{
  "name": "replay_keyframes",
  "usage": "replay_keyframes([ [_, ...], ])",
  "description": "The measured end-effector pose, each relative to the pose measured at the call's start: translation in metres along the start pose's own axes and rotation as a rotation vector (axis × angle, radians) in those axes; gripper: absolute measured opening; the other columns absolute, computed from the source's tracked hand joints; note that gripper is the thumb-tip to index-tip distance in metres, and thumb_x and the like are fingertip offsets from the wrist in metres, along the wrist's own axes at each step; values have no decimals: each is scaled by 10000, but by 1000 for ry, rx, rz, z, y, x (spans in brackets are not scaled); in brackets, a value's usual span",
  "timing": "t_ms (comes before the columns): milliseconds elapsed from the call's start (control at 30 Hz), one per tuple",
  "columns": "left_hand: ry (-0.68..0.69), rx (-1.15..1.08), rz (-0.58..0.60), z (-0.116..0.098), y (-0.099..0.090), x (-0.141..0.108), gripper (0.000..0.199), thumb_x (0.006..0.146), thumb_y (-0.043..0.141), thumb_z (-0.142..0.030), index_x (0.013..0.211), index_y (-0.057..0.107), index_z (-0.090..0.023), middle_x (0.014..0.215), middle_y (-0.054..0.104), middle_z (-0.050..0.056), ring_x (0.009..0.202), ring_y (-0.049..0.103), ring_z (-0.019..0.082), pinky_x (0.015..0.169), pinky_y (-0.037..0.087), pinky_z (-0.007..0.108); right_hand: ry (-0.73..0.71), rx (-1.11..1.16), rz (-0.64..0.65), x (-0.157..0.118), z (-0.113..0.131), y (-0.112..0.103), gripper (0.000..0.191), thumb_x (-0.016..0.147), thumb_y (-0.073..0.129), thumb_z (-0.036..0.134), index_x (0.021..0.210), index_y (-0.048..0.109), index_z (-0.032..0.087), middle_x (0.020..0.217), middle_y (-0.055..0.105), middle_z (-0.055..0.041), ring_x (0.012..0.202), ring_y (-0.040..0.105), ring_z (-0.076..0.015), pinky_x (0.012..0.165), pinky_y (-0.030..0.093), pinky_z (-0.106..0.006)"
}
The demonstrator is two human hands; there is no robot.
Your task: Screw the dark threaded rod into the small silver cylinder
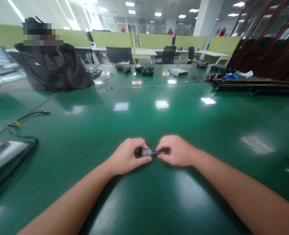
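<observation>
A small dark cylindrical tool (146, 153) with a grey, silvery band lies sideways between my hands, low over the green table (144, 124). My left hand (128, 156) is closed round its thicker left end, thumb below and fingers above. The thin dark right end reaches into the fingertips of my right hand (175, 150), which pinches it. What the tool is exactly is too small to tell.
Far left on the table stands a big dark bag (56, 67), with a person partly behind it. A black cable (34, 113) and a flat device (4, 156) lie at left. Long black strips (257, 86) are at the right back; a silvery box (178, 71) sits at the far edge.
</observation>
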State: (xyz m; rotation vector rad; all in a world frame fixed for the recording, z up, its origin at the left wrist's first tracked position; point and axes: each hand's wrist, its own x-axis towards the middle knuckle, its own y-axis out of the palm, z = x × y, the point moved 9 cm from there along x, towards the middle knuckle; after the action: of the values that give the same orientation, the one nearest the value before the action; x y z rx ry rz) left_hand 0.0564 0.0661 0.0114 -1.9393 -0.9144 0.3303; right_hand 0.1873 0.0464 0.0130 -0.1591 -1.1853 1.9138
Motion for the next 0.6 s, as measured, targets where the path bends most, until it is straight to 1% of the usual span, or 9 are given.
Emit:
replay_keyframes([
  [333, 8, -12, 0, -3, -1, 1, 226, 848, 734, -424, 890, 686, -207, 818, 691, -5, 720, 613, 161, 713, 415, 281, 38, -14, 16, -1, -3, -3, 100, 806, 729, 149, 896, 757, 184, 870, 738, -39, 810, 651, -177, 782, 479, -298],
  [600, 17, -4, -1, -2, -1, 0, 249, 861, 717, -453, 899, 692, -208, 820, 696, 0, 718, 616, 161, 713, 425, 279, 52, 0, 27, -2, -5, -5, 102, 799, 729, 143, 890, 757, 179, 866, 738, -41, 815, 656, -178, 787, 485, -301],
])
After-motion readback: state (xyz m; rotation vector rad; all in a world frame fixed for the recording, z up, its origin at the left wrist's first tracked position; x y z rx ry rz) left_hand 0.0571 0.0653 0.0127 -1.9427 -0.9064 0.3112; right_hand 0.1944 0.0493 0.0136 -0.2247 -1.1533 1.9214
